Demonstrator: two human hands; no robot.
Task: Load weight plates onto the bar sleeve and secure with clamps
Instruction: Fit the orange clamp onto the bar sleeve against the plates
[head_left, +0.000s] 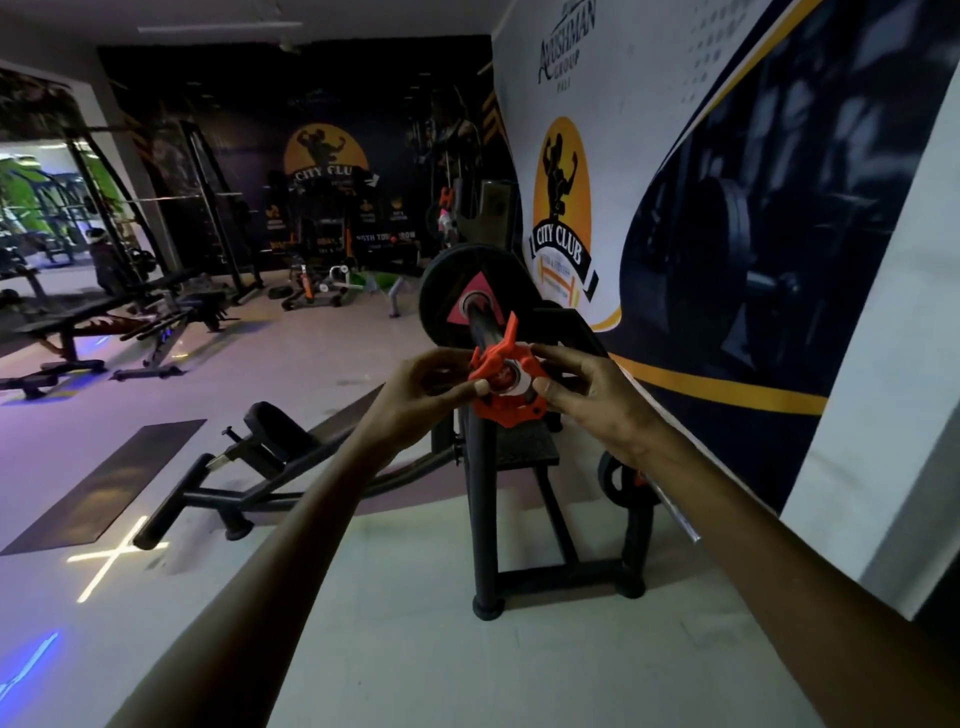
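An orange clamp collar (511, 410) sits around the near end of the bar sleeve (480, 327), its lever sticking up. My left hand (434, 387) pinches the clamp's left side and my right hand (587, 395) grips its right side. Farther along the sleeve, a black weight plate (441, 296) with a pink triangle at its hub is on the bar. The sleeve end shows through the clamp's hole.
The bar rests on a black rack stand (485, 499) above a bench pad. Another plate (618, 480) and a chrome bar (672, 514) lean by the wall at right. A black leg-machine frame (249, 467) and floor mat (104, 488) lie left.
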